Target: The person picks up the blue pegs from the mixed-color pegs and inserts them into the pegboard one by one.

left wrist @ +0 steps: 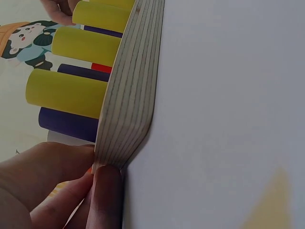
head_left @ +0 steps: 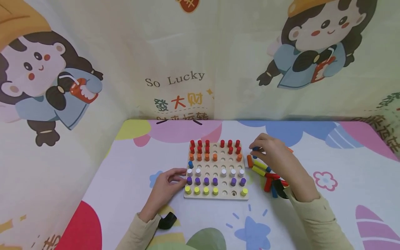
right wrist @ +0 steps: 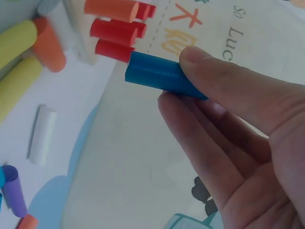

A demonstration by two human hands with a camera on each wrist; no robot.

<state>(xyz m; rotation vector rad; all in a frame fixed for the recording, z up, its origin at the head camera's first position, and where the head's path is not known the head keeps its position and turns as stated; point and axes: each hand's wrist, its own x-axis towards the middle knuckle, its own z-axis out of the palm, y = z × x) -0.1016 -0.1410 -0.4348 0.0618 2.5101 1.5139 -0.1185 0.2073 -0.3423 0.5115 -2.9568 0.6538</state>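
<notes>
Right hand (head_left: 276, 158): its thumb and fingertips are pinching a blue peg (right wrist: 155, 74) toward one end, leaving the other end sticking out free.
Blue peg: it is hanging just right of the board (head_left: 215, 198), near the loose pegs (head_left: 258, 170); gripping it this far back is probably helping, since the free end could meet a hole without fingers brushing neighbours.
Left hand (head_left: 168, 184): thumb and fingers are gripping the board's left edge, which should be steadying it well against sideways pushes.
Blue row: one seated blue peg (head_left: 191, 164) is standing at the left end, bare holes running rightward; pegs here would best be coming down upright, squarely over a hole.
Loose pegs: they are lying jumbled on the table (head_left: 134, 156), beside the board.
Wall cloth (head_left: 237, 69): it is reading "So Lucky", with "發大财" showing beneath; the table edge is cutting off another line.
Brands: none are showing on pegs or board.
</notes>
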